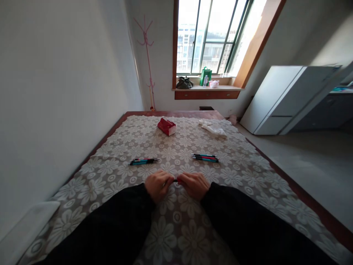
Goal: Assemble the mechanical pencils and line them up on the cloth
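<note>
Over the near middle of the table, my left hand (pixel 160 185) and my right hand (pixel 193 184) are closed on the two ends of one pen (pixel 175 180). Only a short black and red stretch of it shows between the fingers. Just beyond my left hand lies a small group of pens (pixel 143 161), blue and black with a bit of red. A second group of pens (pixel 204 158), blue, black and red, rests side by side beyond my right hand. Both groups lie roughly crosswise on the flowered tablecloth (pixel 176 217).
A red tissue pack (pixel 166 126) and a crumpled white plastic bag (pixel 213 129) lie towards the far end. The wall (pixel 68 73) runs along the left side. A pink coat stand (pixel 148 59), a windowsill (pixel 220 88) with bags and a white fridge (pixel 273 99) stand beyond.
</note>
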The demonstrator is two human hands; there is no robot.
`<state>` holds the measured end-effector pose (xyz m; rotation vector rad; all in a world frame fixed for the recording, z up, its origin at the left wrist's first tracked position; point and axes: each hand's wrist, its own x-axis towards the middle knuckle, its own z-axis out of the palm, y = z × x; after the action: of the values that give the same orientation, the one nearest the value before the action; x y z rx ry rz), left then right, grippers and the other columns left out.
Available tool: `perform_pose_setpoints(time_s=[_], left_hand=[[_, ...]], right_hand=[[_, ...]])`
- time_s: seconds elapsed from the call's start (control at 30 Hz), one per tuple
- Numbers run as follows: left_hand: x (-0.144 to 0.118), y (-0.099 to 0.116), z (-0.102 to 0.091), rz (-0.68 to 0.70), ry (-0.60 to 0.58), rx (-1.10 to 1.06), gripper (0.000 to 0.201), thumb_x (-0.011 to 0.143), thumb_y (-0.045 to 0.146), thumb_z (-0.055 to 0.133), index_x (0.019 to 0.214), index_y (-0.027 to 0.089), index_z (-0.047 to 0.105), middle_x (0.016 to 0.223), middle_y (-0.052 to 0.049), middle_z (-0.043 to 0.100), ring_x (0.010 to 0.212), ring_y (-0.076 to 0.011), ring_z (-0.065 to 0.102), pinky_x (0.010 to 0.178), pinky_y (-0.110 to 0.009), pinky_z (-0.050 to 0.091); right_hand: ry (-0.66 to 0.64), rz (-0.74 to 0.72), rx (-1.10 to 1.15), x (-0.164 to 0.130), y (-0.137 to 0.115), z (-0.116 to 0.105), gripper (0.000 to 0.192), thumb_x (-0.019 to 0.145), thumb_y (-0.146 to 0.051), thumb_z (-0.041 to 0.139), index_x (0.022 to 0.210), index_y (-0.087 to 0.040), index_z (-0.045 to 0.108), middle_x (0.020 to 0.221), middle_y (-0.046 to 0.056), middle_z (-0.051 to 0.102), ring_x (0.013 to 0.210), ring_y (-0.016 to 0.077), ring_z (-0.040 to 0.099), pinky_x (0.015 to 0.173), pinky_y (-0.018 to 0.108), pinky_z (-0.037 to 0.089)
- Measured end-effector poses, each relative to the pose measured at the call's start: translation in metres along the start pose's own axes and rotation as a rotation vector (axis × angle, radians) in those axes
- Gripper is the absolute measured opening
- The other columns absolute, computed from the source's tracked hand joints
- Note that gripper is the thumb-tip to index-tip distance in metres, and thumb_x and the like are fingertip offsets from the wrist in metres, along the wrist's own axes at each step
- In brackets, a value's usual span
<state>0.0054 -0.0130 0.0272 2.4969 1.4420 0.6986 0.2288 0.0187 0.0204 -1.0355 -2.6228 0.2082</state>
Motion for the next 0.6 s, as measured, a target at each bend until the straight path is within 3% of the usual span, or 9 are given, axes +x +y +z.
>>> perform_pose_setpoints(time_s=[0.13, 0.27, 0.33, 0.47, 0.53, 0.6], left_hand=[[0.001, -0.0007, -0.0009, 0.03, 0.016, -0.073, 0.025, 0.101, 0.038, 0.054, 0.112, 0.021, 0.068, 0.1, -0.006, 0.072, 0.096, -0.0203, 0.065, 0.086, -0.032, 0.051], [0.0007, -0.0028, 0.0002, 0.032, -0.004, -0.065, 0.026, 0.104, 0.032, 0.047, 0.098, 0.02, 0.07, 0.093, -0.006, 0.073, 0.094, -0.0201, 0.064, 0.086, -0.032, 0.051], [0.0007, -0.0031, 0.0003, 0.036, 0.008, -0.052, 0.029, 0.105, 0.034, 0.045, 0.101, 0.02, 0.07, 0.094, -0.006, 0.073, 0.095, -0.0205, 0.063, 0.088, -0.033, 0.051], [0.0008, -0.0033, 0.0002, 0.031, 0.038, -0.062, 0.025, 0.099, 0.041, 0.059, 0.108, 0.02, 0.068, 0.094, -0.006, 0.071, 0.093, -0.0206, 0.063, 0.085, -0.032, 0.051], [0.001, -0.0036, 0.0004, 0.027, 0.014, -0.035, 0.026, 0.103, 0.036, 0.05, 0.095, 0.02, 0.07, 0.088, -0.005, 0.071, 0.091, -0.0199, 0.063, 0.084, -0.032, 0.05], [0.0013, -0.0041, 0.0007, 0.029, 0.009, -0.028, 0.03, 0.105, 0.033, 0.045, 0.095, 0.02, 0.07, 0.089, -0.006, 0.071, 0.091, -0.0201, 0.063, 0.086, -0.033, 0.05]], right_hand=[[0.028, 0.016, -0.006, -0.0007, -0.0004, -0.0006, 0.025, 0.105, -0.036, 0.045, 0.109, -0.024, 0.067, 0.095, 0.001, 0.074, 0.072, 0.0117, 0.064, 0.064, 0.028, 0.03], [0.033, -0.038, -0.019, -0.001, -0.0011, -0.0025, 0.029, 0.106, -0.038, 0.041, 0.106, -0.023, 0.067, 0.091, 0.001, 0.072, 0.073, 0.0116, 0.062, 0.065, 0.027, 0.032], [0.044, -0.04, -0.024, -0.0008, -0.0022, -0.004, 0.032, 0.107, -0.036, 0.038, 0.104, -0.023, 0.067, 0.09, 0.002, 0.071, 0.072, 0.0113, 0.061, 0.065, 0.027, 0.032], [0.052, -0.047, -0.037, -0.0001, -0.0038, -0.006, 0.034, 0.107, -0.035, 0.036, 0.103, -0.022, 0.067, 0.088, 0.002, 0.07, 0.072, 0.011, 0.061, 0.065, 0.027, 0.031], [0.051, -0.071, -0.035, 0.0002, -0.0035, -0.0059, 0.034, 0.108, -0.035, 0.036, 0.103, -0.022, 0.067, 0.089, 0.002, 0.07, 0.073, 0.0113, 0.061, 0.064, 0.027, 0.031], [0.059, -0.074, -0.021, 0.0002, -0.0028, -0.0051, 0.032, 0.107, -0.034, 0.037, 0.104, -0.021, 0.066, 0.09, 0.002, 0.07, 0.074, 0.0116, 0.062, 0.064, 0.028, 0.031]])
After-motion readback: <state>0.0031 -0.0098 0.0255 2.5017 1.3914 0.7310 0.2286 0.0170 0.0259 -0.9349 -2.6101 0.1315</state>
